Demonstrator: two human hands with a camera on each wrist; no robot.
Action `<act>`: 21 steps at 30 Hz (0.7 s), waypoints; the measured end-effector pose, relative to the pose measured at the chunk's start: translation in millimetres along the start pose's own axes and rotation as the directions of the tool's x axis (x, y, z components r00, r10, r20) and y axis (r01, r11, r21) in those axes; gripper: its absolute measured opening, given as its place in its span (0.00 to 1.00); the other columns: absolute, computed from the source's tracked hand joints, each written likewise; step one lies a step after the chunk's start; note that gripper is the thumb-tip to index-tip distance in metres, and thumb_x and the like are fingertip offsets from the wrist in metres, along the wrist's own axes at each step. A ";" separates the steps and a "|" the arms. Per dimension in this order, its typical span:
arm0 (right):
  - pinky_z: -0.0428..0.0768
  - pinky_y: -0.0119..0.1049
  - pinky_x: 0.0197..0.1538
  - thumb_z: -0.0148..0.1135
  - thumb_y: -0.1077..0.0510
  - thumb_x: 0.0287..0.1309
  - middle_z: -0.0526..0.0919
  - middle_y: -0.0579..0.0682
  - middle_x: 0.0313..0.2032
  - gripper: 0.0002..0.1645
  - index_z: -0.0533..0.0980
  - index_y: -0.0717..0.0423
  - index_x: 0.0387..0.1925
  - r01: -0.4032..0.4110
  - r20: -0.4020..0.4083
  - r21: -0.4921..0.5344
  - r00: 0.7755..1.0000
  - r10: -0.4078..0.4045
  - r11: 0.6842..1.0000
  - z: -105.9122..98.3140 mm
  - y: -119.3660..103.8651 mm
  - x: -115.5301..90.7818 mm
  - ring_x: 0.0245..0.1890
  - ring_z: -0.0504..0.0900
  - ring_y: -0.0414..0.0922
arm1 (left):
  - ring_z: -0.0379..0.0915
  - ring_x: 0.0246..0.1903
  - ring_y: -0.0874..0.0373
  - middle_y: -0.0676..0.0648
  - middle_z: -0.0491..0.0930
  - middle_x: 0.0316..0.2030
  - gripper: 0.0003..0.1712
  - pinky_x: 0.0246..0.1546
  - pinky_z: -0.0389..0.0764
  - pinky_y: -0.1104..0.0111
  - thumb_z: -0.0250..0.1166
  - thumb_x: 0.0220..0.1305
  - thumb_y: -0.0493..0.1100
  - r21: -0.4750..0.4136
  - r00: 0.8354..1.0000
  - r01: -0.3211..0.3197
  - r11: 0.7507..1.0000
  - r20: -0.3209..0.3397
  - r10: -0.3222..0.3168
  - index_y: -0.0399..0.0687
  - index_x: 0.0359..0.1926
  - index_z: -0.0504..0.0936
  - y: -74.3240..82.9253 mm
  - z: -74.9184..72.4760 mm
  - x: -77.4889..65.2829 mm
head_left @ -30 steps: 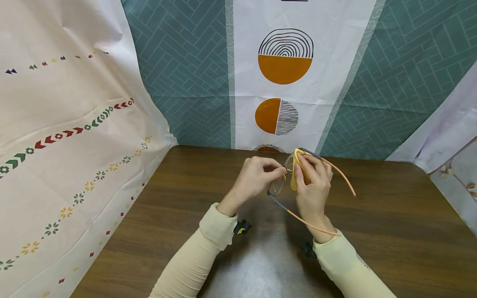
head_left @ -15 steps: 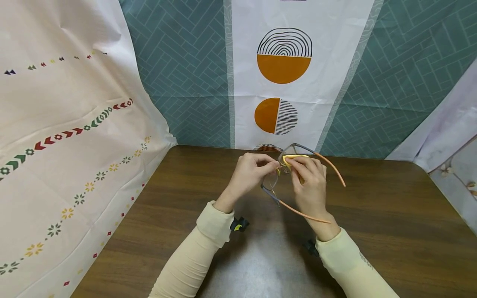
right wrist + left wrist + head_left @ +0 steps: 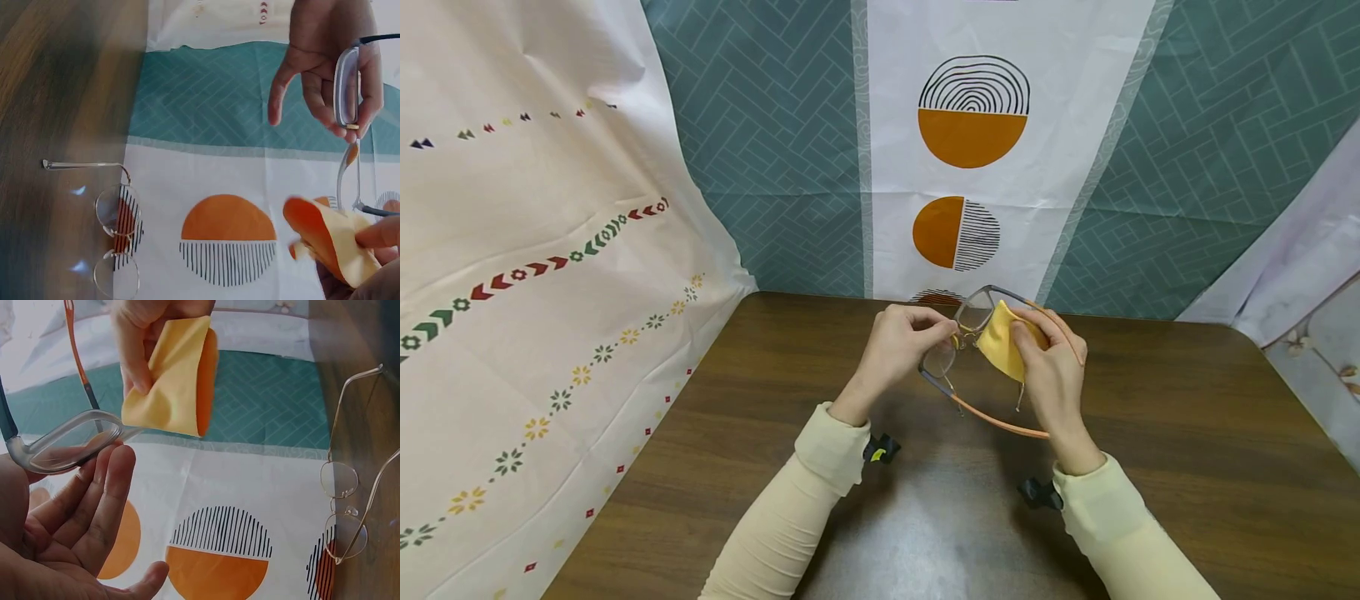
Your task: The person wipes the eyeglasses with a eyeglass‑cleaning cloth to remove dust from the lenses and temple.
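Note:
My left hand (image 3: 904, 348) pinches eyeglasses near the bridge, in mid-air over the table. These eyeglasses (image 3: 976, 308) have a grey frame and orange temple tips, with both temples unfolded toward me. A folded yellow cleaning cloth (image 3: 1002, 343) is between the thumb and fingers of my right hand (image 3: 1054, 373). In the left wrist view the cloth (image 3: 169, 381) hangs beside the far lens, its fold gaping to an orange inner side. One temple passes over the back of my right hand in the head view.
A second pair of glasses (image 3: 347, 536), with thin gold wire rims, lies on the brown wooden table (image 3: 805, 367) beyond my hands. Patterned cloths hang behind the table (image 3: 775, 167) and at its left side (image 3: 550, 350).
The cloth was wrapped over the far lens; now it is off to the right, spread wider in my right hand. The eyeglasses have shifted slightly left with my left hand.

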State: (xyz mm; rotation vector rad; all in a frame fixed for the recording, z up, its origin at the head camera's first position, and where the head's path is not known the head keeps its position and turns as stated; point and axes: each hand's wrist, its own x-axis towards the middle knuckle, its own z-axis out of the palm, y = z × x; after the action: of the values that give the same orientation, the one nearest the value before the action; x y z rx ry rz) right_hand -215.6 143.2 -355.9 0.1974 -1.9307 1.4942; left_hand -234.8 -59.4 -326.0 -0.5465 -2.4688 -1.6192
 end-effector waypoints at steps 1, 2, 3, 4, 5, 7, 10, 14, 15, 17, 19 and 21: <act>0.71 0.22 0.46 0.66 0.69 0.65 0.87 0.61 0.45 0.11 0.88 0.65 0.47 0.000 -0.022 0.017 1.000 0.001 1.000 -0.3 -0.1 0.2 0.43 0.78 0.35 | 0.84 0.30 0.56 0.55 0.88 0.24 0.09 0.27 0.76 0.70 0.71 0.68 0.46 0.008 1.000 0.004 1.000 0.002 -0.004 0.46 0.37 0.93 0.1 0.5 -0.2; 0.72 0.21 0.45 0.66 0.69 0.65 0.87 0.61 0.44 0.11 0.88 0.65 0.47 0.034 -0.042 0.018 0.999 -0.034 0.999 0.1 0.2 0.2 0.42 0.78 0.34 | 0.84 0.31 0.56 0.55 0.88 0.24 0.10 0.27 0.76 0.70 0.71 0.67 0.46 0.016 1.000 0.007 1.000 0.008 -0.007 0.46 0.37 0.93 0.4 0.9 -0.4; 0.76 0.23 0.44 0.66 0.71 0.65 0.87 0.61 0.43 0.11 0.88 0.66 0.46 0.089 -0.059 0.013 0.994 -0.088 0.996 1.8 0.6 -0.3 0.41 0.81 0.38 | 0.84 0.31 0.56 0.55 0.88 0.25 0.10 0.27 0.77 0.70 0.71 0.68 0.47 0.021 1.000 0.006 1.000 0.013 -0.007 0.45 0.37 0.93 0.5 1.6 -0.7; 0.76 0.24 0.47 0.66 0.72 0.64 0.88 0.62 0.42 0.11 0.88 0.66 0.46 0.154 -0.073 -0.021 0.985 -0.155 0.988 3.7 1.4 -1.2 0.42 0.82 0.42 | 0.84 0.31 0.55 0.55 0.88 0.25 0.10 0.27 0.77 0.70 0.71 0.68 0.47 0.026 1.000 0.004 1.000 0.019 -0.005 0.46 0.37 0.93 1.0 2.3 -1.2; 0.76 0.24 0.49 0.66 0.73 0.64 0.87 0.62 0.42 0.11 0.87 0.66 0.46 0.220 -0.075 -0.069 0.971 -0.225 0.973 5.9 2.4 -3.0 0.43 0.83 0.46 | 0.84 0.32 0.54 0.55 0.88 0.25 0.10 0.27 0.77 0.70 0.71 0.68 0.47 0.025 1.000 0.002 1.000 0.027 -0.003 0.46 0.37 0.93 1.4 3.2 -1.7; 0.78 0.30 0.52 0.66 0.74 0.63 0.87 0.62 0.42 0.12 0.87 0.67 0.47 0.349 -0.060 -0.194 0.929 -0.366 0.917 10.3 4.6 -6.3 0.44 0.84 0.52 | 0.85 0.31 0.56 0.54 0.88 0.25 0.10 0.27 0.77 0.70 0.70 0.68 0.46 0.030 0.999 -0.010 1.000 0.042 0.009 0.46 0.37 0.93 1.9 5.4 -2.8; 0.82 0.43 0.50 0.66 0.75 0.63 0.86 0.64 0.43 0.13 0.85 0.68 0.48 0.484 0.011 -0.323 0.861 -0.508 0.814 14.3 9.6 -10.0 0.44 0.84 0.60 | 0.84 0.30 0.59 0.53 0.88 0.26 0.09 0.28 0.78 0.70 0.69 0.69 0.45 0.036 0.997 -0.033 0.999 0.071 0.030 0.47 0.37 0.93 2.5 8.7 -4.1; 0.81 0.53 0.45 0.65 0.75 0.64 0.85 0.63 0.44 0.14 0.84 0.69 0.50 0.545 0.066 -0.404 0.818 -0.571 0.735 14.6 13.2 -10.7 0.40 0.83 0.61 | 0.82 0.27 0.65 0.51 0.88 0.27 0.09 0.28 0.79 0.71 0.68 0.70 0.44 0.055 0.994 -0.067 0.996 0.091 0.062 0.47 0.36 0.93 3.3 10.9 -4.6; 0.81 0.54 0.43 0.65 0.75 0.64 0.85 0.63 0.44 0.14 0.84 0.69 0.51 0.549 0.073 -0.419 0.814 -0.576 0.723 14.5 13.7 -10.5 0.39 0.83 0.62 | 0.82 0.27 0.65 0.50 0.88 0.27 0.09 0.28 0.79 0.71 0.68 0.70 0.44 0.059 0.993 -0.075 0.995 0.093 0.070 0.47 0.36 0.93 3.7 10.8 -4.6; 0.79 0.55 0.42 0.65 0.74 0.65 0.85 0.63 0.44 0.15 0.84 0.68 0.52 0.545 0.082 -0.437 0.816 -0.572 0.715 13.9 14.4 -10.1 0.38 0.82 0.62 | 0.81 0.27 0.65 0.48 0.89 0.28 0.09 0.27 0.79 0.71 0.68 0.71 0.44 0.067 0.992 -0.089 0.994 0.093 0.082 0.47 0.36 0.93 4.0 10.2 -4.5; 0.77 0.55 0.40 0.64 0.73 0.65 0.85 0.63 0.44 0.15 0.84 0.67 0.52 0.538 0.090 -0.451 0.821 -0.564 0.712 13.0 14.9 -9.5 0.37 0.81 0.62 | 0.82 0.27 0.64 0.47 0.89 0.29 0.09 0.27 0.79 0.71 0.68 0.71 0.44 0.072 0.992 -0.098 0.993 0.090 0.092 0.47 0.36 0.93 4.3 9.3 -4.2; 0.76 0.54 0.39 0.64 0.74 0.65 0.85 0.62 0.44 0.15 0.84 0.67 0.51 0.529 0.090 -0.454 0.828 -0.554 0.717 12.0 15.1 -8.7 0.36 0.80 0.62 | 0.82 0.28 0.63 0.48 0.89 0.28 0.09 0.27 0.79 0.71 0.68 0.71 0.44 0.076 0.992 -0.101 0.992 0.084 0.095 0.48 0.37 0.93 4.5 8.1 -4.1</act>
State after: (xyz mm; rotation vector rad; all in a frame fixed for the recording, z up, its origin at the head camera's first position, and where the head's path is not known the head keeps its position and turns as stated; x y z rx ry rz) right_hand -221.6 134.9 -374.4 0.4594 -1.8983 0.6203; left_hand -228.8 -51.4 -326.8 -0.7229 -2.5073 -1.4832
